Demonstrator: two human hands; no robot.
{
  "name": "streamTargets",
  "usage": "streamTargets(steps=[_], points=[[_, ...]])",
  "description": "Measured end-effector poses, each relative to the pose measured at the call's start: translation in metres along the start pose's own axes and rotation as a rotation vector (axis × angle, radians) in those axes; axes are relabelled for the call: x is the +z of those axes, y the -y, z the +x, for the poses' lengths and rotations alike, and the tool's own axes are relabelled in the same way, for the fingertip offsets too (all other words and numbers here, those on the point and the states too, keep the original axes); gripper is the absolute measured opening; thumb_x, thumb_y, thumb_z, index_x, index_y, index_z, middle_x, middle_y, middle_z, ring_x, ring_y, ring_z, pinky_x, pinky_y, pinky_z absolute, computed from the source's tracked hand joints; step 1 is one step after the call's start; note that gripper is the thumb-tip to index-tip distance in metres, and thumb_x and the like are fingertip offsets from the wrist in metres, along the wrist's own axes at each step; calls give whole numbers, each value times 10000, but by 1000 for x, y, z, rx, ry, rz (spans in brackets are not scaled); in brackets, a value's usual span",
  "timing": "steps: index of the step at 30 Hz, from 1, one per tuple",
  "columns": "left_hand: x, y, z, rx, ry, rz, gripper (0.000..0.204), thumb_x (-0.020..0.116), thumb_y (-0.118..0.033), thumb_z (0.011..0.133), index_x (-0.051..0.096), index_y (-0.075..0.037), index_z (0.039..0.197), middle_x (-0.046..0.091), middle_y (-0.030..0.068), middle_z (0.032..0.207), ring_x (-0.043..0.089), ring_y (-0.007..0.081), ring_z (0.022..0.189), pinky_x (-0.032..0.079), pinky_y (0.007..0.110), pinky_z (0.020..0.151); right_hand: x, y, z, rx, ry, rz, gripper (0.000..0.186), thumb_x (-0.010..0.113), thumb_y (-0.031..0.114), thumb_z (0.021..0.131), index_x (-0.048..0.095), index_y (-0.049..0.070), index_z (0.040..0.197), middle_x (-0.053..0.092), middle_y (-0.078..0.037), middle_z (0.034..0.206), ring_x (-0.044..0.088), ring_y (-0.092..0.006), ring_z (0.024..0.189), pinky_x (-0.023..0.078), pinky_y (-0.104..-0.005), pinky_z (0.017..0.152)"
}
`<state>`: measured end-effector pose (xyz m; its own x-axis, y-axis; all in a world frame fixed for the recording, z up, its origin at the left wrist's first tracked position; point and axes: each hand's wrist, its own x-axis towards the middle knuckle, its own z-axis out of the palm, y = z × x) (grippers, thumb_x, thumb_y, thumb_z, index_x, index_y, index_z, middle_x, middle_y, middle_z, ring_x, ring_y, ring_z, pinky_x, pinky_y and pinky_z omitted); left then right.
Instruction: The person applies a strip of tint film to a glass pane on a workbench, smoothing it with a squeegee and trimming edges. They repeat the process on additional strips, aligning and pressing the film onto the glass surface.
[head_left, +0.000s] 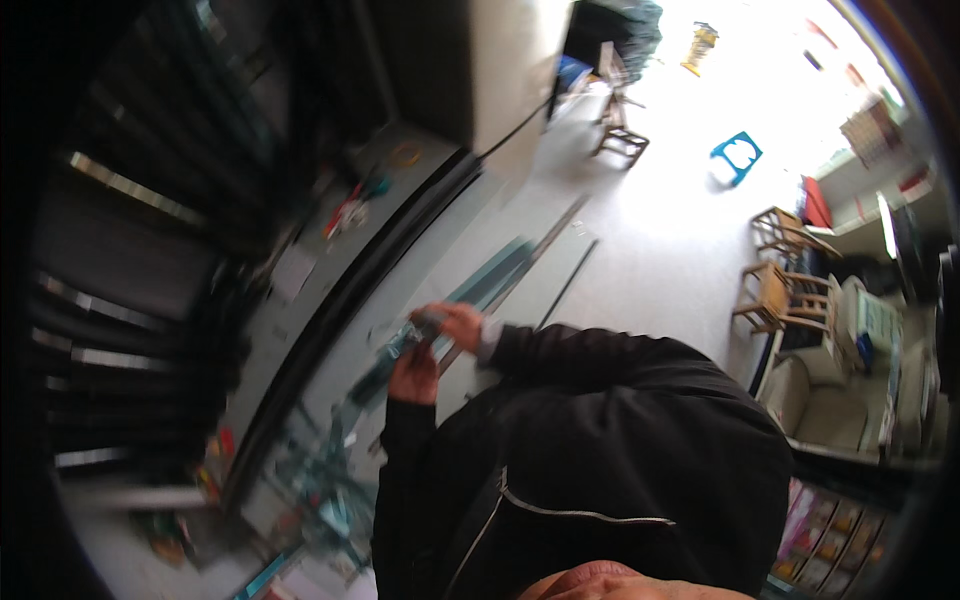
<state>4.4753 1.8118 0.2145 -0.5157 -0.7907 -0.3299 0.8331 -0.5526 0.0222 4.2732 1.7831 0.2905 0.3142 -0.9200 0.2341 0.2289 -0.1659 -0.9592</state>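
Observation:
My left hand [413, 377] and my right hand [457, 324] are close together over a work table with a glass sheet, both closed around a small dark, metallic-looking object [426, 330], too blurred to identify. Below them lie teal-edged glass strips [493, 275] and a long straight bar [553, 225], with a thin dark strip [567, 283] to their right. More glass offcuts [330, 480] lie in a jumble at the lower left.
A black padded edge [370, 280] borders a ledge with small tools [345, 215]. Dark racks [140, 310] stand at the left. Beyond the table are a blue stool [737, 158], wooden chairs [762, 297], an armchair [820, 400] and a compartmented box [830, 540].

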Motion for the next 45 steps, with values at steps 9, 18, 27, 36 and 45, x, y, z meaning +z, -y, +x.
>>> streamTargets(steps=[9, 18, 27, 36, 45], points=[[-10, -16, -27, 289, -160, 94, 325, 417, -193, 1004, 549, -76, 1277, 597, 53, 1292, 580, 243, 1181, 538, 383, 914, -50, -28, 1, 380, -396, 568, 382, 543, 249, 977, 558, -45, 1220, 638, -156, 1141, 627, -277, 1052, 492, -399, 960], [-62, -60, -43, 352, -480, 236, 427, 510, -468, 958, 568, -172, 1260, 651, -15, 1134, 613, 114, 883, 509, 268, 712, -139, -65, -3, 623, -548, 451, 491, 397, 449, 1009, 556, 43, 1235, 619, -114, 1100, 557, -269, 1005, 442, -438, 868], [-134, -106, -51, 364, -842, 444, 294, 730, -358, 847, 681, -178, 1075, 667, -81, 832, 491, 46, 623, 388, 170, 489, -231, -133, -15, 682, -557, 442, 357, 612, 389, 924, 643, 49, 1029, 610, -77, 843, 586, -216, 731, 461, -355, 574], [-179, -126, -38, 444, -1043, 654, 182, 707, -133, 876, 650, -134, 1049, 713, 11, 934, 645, 76, 713, 450, 181, 487, -258, -164, -10, 839, -619, 234, 226, 726, 271, 862, 632, 66, 867, 593, -43, 709, 545, -170, 517, 419, -281, 444], [-247, -138, -23, 633, -1137, 846, 121, 741, -115, 836, 674, -63, 923, 686, 27, 819, 632, 122, 667, 509, 261, 585, -286, -176, -8, 943, -615, 82, 212, 735, 270, 855, 640, 80, 859, 588, -29, 683, 545, -144, 542, 422, -270, 466]])
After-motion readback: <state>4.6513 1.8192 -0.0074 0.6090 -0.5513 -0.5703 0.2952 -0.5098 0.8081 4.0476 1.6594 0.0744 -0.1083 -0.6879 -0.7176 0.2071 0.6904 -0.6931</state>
